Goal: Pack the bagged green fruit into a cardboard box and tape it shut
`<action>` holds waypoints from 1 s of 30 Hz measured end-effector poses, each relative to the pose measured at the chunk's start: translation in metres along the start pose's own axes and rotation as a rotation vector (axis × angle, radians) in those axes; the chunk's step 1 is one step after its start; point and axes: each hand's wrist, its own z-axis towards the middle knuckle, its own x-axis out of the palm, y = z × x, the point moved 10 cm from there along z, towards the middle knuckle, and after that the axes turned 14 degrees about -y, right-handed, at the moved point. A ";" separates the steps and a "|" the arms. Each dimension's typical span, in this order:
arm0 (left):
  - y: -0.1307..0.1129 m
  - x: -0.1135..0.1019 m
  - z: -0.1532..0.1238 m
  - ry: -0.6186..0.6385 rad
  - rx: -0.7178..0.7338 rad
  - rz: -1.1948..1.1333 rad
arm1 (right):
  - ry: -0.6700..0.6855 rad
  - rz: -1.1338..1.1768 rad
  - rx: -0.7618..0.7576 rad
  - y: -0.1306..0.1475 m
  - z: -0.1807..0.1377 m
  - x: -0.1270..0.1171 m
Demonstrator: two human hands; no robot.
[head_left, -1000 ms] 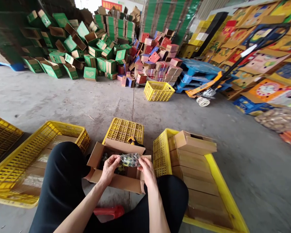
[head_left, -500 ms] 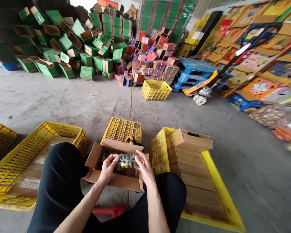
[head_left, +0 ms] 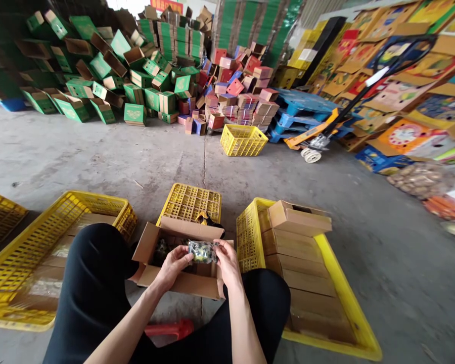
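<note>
Both of my hands pinch a small clear plastic packet with yellow and dark contents, held just over an open cardboard box between my knees. My left hand grips the packet's left end and my right hand its right end. More dark packets lie inside the box, partly hidden by my hands. The box rests against an upturned yellow crate.
A yellow crate on my right holds stacked closed cardboard boxes. Another yellow crate sits on my left. Piles of green boxes and red boxes, a far yellow basket and a pallet jack stand across the concrete floor.
The packet has stayed between both hands, sinking slightly toward the box and looking more bunched up. The view shifted a little; nothing else moved.
</note>
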 end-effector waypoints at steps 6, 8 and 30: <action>0.008 -0.005 0.002 -0.042 -0.056 -0.056 | -0.012 -0.084 -0.080 0.007 0.000 0.000; 0.004 -0.009 0.004 -0.087 -0.015 -0.065 | 0.014 -0.125 -0.096 0.013 -0.003 0.001; -0.002 -0.012 0.004 -0.102 0.036 0.010 | 0.185 -0.221 -0.098 -0.019 0.012 0.013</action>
